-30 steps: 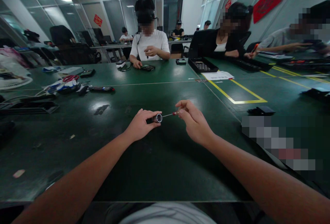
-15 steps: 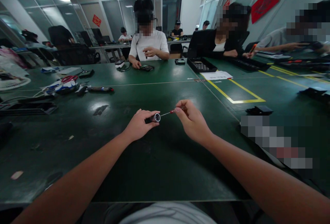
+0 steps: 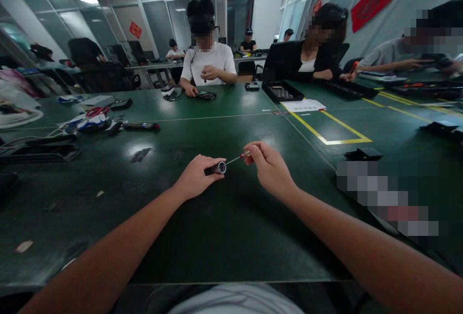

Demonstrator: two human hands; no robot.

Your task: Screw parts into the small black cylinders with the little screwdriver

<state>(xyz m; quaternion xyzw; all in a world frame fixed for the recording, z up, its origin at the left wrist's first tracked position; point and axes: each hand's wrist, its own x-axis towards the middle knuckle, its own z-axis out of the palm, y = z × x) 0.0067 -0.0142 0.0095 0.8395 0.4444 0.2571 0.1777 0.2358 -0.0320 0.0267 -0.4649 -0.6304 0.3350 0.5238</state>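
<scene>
My left hand point(image 3: 196, 177) is closed around a dark cylinder with a round silver-rimmed end, which looks like a small flashlight point(image 3: 221, 168). That end faces me and slightly right, between thumb and fingers. In my right hand point(image 3: 270, 168) is a thin screwdriver point(image 3: 241, 156), its reddish, see-through handle pinched by thumb and fingers. The metal shaft slants down to the left, and its tip meets the flashlight's rim; whether it goes inside I cannot tell. Both hands are just above the green table point(image 3: 224, 237).
Across the table a person in white point(image 3: 211, 63) works on a small dark device point(image 3: 205, 95). A black tray point(image 3: 282, 91) and white paper point(image 3: 304, 105) lie far right of centre. Gloves point(image 3: 92, 122) and a dark pen-like tool point(image 3: 141, 126) lie left. A black piece point(image 3: 362, 155) sits right.
My right hand has turned slightly and its fingers have shifted on the screwdriver handle. The flashlight end has dipped a little in my left hand.
</scene>
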